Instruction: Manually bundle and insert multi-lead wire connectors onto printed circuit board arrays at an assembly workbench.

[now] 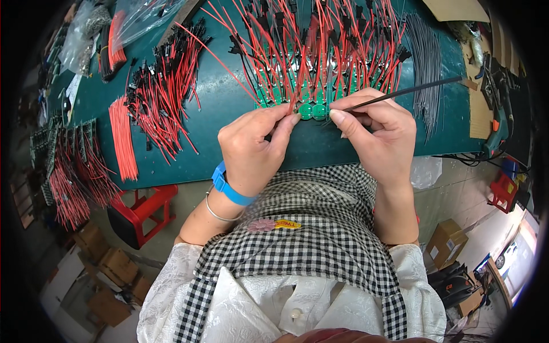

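Note:
Small round green circuit boards (306,112) lie side by side near the front edge of the table. My left hand (257,134) is closed at their left, thumb and forefinger pinched around a red wire (293,98) that runs upward. On the right, my right hand (374,128) grips a long slim black tool (412,90), its shaft slanting up to the right. The fingers hide most of its working end, close to the boards. Behind the hands stand many red and black wires (314,51) with black connectors, attached to rows of green boards.
Red and black connector leads (163,97) are heaped at the left, beside a bundle of short red wires (123,137). Grey wires (426,74) lie at the right. Wired boards (80,166) hang at the table's left edge. A red stool (143,214) stands below.

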Demonstrator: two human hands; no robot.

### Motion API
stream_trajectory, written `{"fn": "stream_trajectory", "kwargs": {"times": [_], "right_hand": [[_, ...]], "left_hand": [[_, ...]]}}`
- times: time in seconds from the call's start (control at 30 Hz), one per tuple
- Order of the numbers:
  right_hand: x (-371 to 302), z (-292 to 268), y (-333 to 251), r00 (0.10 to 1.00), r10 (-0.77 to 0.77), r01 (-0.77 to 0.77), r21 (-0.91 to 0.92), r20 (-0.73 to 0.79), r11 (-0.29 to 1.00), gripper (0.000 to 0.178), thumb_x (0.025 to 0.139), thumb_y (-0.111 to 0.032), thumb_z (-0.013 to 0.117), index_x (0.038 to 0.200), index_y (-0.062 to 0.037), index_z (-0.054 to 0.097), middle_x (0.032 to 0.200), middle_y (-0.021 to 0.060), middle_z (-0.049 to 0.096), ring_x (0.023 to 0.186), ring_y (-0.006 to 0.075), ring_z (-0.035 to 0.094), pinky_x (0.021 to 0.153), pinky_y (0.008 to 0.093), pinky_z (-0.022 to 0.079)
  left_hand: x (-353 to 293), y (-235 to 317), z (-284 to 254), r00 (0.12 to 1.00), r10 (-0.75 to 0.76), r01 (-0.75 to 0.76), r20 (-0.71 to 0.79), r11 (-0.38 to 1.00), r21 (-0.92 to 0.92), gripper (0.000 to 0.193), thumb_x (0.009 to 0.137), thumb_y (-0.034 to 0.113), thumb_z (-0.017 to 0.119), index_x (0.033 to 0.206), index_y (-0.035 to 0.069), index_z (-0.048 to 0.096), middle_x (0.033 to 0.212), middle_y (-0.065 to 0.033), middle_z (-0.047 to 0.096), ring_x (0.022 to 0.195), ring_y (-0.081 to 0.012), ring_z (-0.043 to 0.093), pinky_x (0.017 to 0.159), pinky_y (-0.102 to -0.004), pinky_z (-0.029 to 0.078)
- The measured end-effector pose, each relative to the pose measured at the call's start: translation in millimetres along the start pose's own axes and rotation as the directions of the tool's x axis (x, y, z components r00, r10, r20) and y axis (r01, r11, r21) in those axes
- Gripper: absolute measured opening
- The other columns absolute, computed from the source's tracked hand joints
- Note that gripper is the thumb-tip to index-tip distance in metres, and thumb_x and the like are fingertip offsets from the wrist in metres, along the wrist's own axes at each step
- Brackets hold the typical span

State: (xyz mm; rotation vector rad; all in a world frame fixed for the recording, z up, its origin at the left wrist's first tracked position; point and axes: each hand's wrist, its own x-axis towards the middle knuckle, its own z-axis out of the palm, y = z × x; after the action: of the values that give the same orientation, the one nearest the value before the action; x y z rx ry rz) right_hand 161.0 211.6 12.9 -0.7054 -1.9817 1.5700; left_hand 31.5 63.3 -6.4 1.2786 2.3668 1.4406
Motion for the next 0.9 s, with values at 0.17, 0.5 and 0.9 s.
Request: {"fn": "stream_trajectory", "kwargs": {"times": [0.17,0.5,0.9], "right_hand": [[1.4,2.2,1.5,0.999,-0.046,0.046,-0.054,-0.008,0.997,0.011,0.080,0.002,0.077,0.091,0.0022,0.076,0.086,0.0100,0.073,0.063,0.0101,0.066,0.056,0.0220,0.052],[8.2,11.9,0.0,0.986,-0.152,0.140,-0.151,-0.073,0.979,0.009,0.080,0.002,0.076,0.089,0.0010,0.076,0.084,0.0094,0.073,0.066,0.0125,0.068,0.056,0.0233,0.052],[7.5,3.5,-0.2,0.990,-0.132,0.124,-0.131,-0.054,0.984,0.008,0.079,0.002,0.076,0.088,0.0018,0.075,0.083,0.0088,0.073,0.060,0.0103,0.065,0.053,0.0226,0.050]], "left_hand": [[-2.6,-0.1,-3.9,0.997,-0.062,0.064,0.039,0.996,-0.069,0.015,0.084,-0.003,0.077,0.098,-0.006,0.073,0.085,-0.0113,0.076,0.072,-0.0127,0.072,0.065,-0.0244,0.058],[3.0,17.3,-15.0,0.962,-0.236,0.268,0.136,0.909,-0.320,0.007,0.086,-0.002,0.075,0.091,-0.005,0.072,0.083,-0.0107,0.075,0.070,-0.0143,0.073,0.063,-0.0248,0.057],[5.0,13.3,2.6,0.970,-0.217,0.240,0.110,0.931,-0.275,0.008,0.084,-0.002,0.075,0.091,-0.005,0.072,0.085,-0.0131,0.075,0.073,-0.0175,0.075,0.065,-0.0269,0.059]]}}
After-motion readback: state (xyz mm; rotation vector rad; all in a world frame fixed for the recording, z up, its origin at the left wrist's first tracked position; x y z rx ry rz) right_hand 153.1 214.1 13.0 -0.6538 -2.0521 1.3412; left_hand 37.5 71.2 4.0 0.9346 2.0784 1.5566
